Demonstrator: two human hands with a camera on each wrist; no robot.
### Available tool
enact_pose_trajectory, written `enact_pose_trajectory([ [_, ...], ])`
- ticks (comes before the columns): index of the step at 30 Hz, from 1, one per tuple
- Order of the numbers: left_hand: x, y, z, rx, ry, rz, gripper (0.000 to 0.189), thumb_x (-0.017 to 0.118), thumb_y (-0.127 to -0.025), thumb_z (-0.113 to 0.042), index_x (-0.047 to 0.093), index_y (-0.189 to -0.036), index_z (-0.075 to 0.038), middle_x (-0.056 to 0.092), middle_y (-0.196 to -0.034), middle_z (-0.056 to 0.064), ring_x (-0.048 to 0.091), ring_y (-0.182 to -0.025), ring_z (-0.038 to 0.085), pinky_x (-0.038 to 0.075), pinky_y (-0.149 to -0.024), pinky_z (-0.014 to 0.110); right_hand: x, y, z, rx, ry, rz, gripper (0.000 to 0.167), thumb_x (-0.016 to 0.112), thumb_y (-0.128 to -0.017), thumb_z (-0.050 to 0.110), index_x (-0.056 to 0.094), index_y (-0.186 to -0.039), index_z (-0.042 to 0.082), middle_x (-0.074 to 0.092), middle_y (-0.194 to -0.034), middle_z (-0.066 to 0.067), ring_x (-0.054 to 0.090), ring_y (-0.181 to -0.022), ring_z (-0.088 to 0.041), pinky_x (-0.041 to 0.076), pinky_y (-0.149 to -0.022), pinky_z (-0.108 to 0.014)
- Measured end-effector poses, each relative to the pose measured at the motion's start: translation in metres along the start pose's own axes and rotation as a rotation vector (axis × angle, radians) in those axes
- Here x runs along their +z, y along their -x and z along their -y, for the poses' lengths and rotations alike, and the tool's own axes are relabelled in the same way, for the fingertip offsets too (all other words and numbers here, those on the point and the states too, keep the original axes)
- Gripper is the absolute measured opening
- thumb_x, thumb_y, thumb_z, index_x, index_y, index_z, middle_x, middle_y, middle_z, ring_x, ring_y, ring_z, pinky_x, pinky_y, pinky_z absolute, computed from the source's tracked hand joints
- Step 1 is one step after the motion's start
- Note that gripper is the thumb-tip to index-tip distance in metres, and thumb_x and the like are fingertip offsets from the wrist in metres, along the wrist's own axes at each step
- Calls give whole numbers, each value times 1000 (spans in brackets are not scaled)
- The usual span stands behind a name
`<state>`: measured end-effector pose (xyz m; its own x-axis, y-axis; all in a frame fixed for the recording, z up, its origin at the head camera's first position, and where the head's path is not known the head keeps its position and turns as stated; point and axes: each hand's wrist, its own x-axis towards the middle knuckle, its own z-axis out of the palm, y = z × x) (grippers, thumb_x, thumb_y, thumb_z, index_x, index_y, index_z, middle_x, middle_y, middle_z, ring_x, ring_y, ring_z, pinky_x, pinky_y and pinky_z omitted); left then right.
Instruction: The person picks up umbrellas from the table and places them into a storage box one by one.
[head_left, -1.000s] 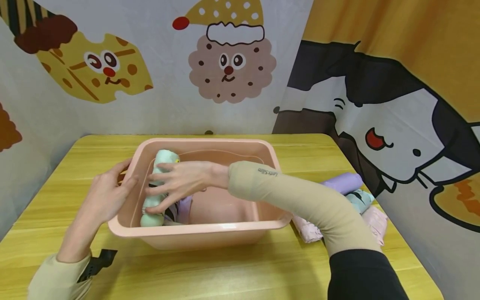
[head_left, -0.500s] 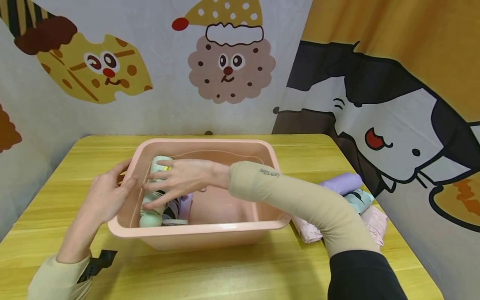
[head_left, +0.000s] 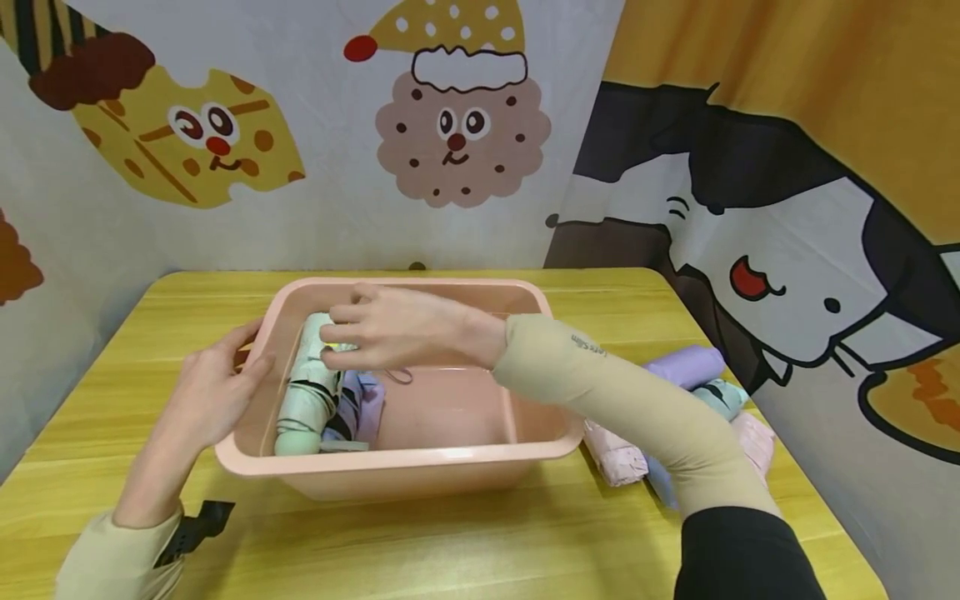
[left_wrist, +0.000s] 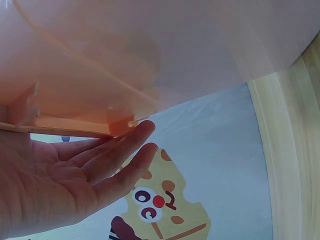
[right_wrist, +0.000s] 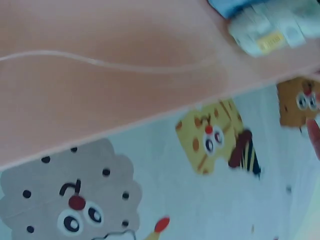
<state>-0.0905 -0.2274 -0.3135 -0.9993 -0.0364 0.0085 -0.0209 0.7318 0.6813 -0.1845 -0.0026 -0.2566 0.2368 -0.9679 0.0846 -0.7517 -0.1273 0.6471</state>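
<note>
A pink plastic basin stands on the table. Along its left wall lies a mint-green folded umbrella with a round handle end toward the front and a yellow label. Beside it lies a purple, dark-patterned folded umbrella, partly hidden, with a wrist loop. My right hand hovers above the far end of the mint umbrella, fingers loosely bent, holding nothing. My left hand rests at the left rim, thumb on top; in the left wrist view its fingers lie fairly straight under the rim.
At the table's right lie several more wrapped bundles: a lavender roll, a teal one, a pink one and another pink one, partly behind my right sleeve. A cartoon-printed curtain hangs behind the table.
The mint umbrella has settled lower against the basin's left wall. My right hand has let go, lifting and drawing back to the right. My left hand has stayed at the rim.
</note>
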Motion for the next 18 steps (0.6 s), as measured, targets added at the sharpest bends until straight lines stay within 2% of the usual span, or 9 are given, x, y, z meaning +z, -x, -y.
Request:
enact_pose_trajectory([
  [3, 0, 0, 0, -1, 8, 1, 62, 38, -101, -33, 21, -149, 3, 43, -135, 40, 54, -111, 54, 57, -75, 53, -11, 12, -6, 57, -17, -131, 27, 36, -99, 11, 61, -106, 16, 62, -97, 1, 56, -87, -18, 47, -74, -32],
  [7, 0, 0, 1, -9, 21, 8, 63, 37, -101, -33, 20, -150, 3, 41, -136, 40, 53, -113, 55, 57, -75, 54, -25, 28, -12, 135, -2, -259, 20, 45, -97, 15, 65, -100, 14, 65, -93, 0, 58, -82, -18, 45, -65, -29],
  [12, 0, 0, 1, -14, 23, 7, 63, 37, -101, -32, 19, -150, 3, 41, -136, 40, 52, -113, 55, 56, -76, 54, -41, 51, -17, 286, -40, -283, 13, 53, -93, 11, 65, -94, 12, 65, -85, -1, 58, -74, -19, 47, -61, -29],
  [18, 0, -2, 0, -3, 9, -2, 62, 39, -101, -31, 22, -149, 3, 43, -135, 39, 54, -112, 54, 57, -75, 53, -50, 88, -17, 475, -179, -221, 12, 60, -91, 13, 69, -98, 10, 68, -89, -4, 63, -80, -21, 54, -74, -34],
])
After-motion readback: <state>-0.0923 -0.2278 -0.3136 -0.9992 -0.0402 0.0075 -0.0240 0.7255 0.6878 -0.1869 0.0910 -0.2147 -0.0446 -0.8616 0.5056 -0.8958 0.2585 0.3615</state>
